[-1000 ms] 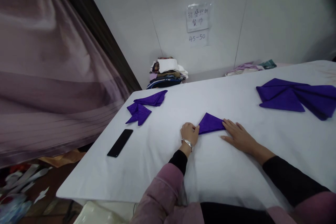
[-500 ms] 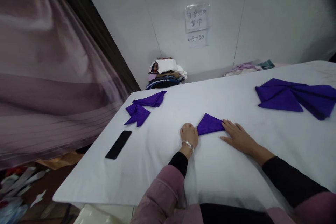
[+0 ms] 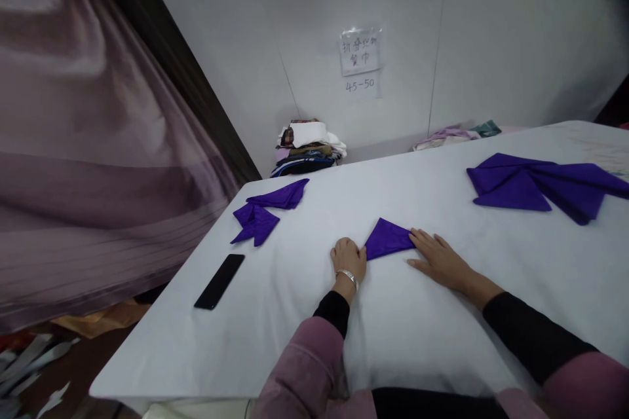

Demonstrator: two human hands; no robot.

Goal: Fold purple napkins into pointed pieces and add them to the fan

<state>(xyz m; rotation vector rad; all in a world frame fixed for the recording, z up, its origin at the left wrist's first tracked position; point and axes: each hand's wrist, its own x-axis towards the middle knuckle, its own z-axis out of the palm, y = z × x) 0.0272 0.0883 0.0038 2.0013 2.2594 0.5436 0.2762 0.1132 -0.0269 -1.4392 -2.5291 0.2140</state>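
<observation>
A purple cloth napkin (image 3: 388,240), folded into a flat, low triangle-like shape with its peak pointing away from me, lies on the white-covered table (image 3: 304,340). At its left corner, the curled fingers of my left hand (image 3: 349,258) are closed on the cloth; the fingertips are partly hidden. My right hand (image 3: 439,260) lies flat, fingers stretched out, with the fingertips on the napkin's right corner and the thumb a little apart on the tablecloth. A silver bracelet (image 3: 348,277) circles my left wrist.
Two folded purple cloths (image 3: 258,222) (image 3: 282,195) lie at the left, above a black phone (image 3: 219,281). A larger purple cloth (image 3: 535,184) spreads at the right. Stacked clothes (image 3: 309,147) sit beyond the far edge, beneath a wall sign (image 3: 360,52). A curtain (image 3: 98,163) hangs at left.
The view has shifted slightly, so the scene sits a little lower and further left. Both hands keep nearly the same places at the napkin's two corners, and its folded shape looks unchanged.
</observation>
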